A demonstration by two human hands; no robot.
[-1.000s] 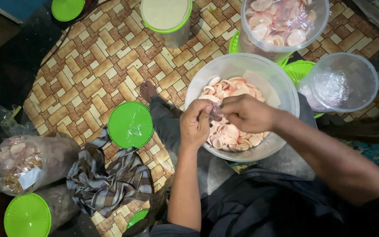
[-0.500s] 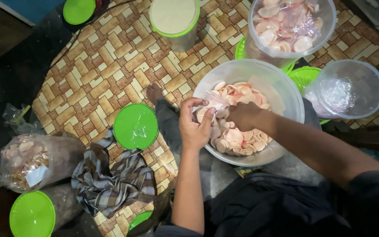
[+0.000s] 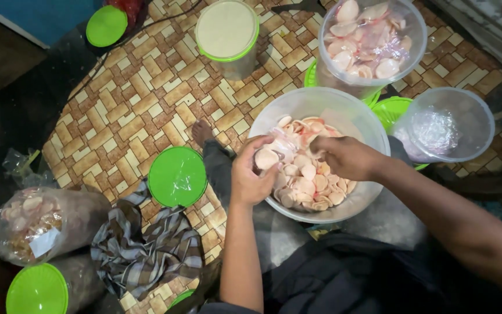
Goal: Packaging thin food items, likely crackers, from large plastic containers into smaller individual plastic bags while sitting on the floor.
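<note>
Over the big bowl (image 3: pixel 274 119), left hand (image 3: pixel 251 174) now grips one cracker (image 3: pixel 265 158); right hand (image 3: pixel 344 157), moved apart, curls narrow above the pile.

A large bowl (image 3: pixel 373 125) of crackers (image 3: pixel 306 177) sits on the person's lap. Behind it stands a filled jar (image 3: pixel 373 43), to its right an empty jar (image 3: pixel 448 125). A loose lid (image 3: pixel 177 176) lies left, a checked cloth (image 3: pixel 146 250) before it.
</note>
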